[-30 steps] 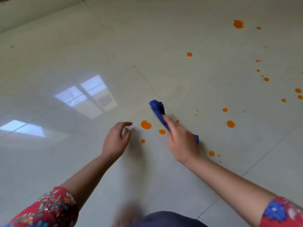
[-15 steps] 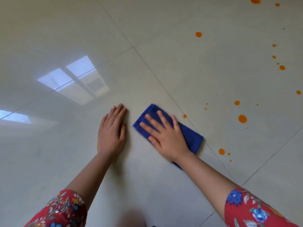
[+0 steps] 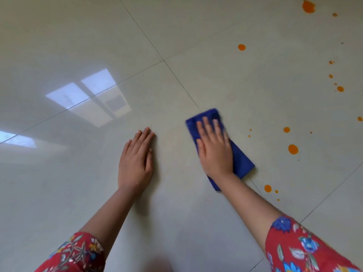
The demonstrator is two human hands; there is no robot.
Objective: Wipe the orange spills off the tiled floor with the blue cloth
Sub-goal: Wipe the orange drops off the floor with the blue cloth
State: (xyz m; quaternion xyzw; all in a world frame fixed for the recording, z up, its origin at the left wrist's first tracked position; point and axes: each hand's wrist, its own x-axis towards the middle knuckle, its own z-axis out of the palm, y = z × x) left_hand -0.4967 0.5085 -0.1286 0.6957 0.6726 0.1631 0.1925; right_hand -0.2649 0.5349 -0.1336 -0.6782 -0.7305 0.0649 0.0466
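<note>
- My right hand (image 3: pixel 215 152) lies flat, fingers spread, pressing the cloth (image 3: pixel 240 160) onto the floor (image 3: pixel 196 222) for full contact.
- My left hand (image 3: pixel 135 161) is open, empty, palm down, bracing me.
- Spills (image 3: pixel 293 149) wait just right.

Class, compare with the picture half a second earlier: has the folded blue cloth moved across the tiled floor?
Yes. The folded blue cloth under the right hand slid right across the diagonal grout line, toward the orange spills.

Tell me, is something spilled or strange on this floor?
Yes: orange spills dot the tiled floor to the right of the blue cloth, from near it up to the far right corner. Nothing else stands out.
</note>
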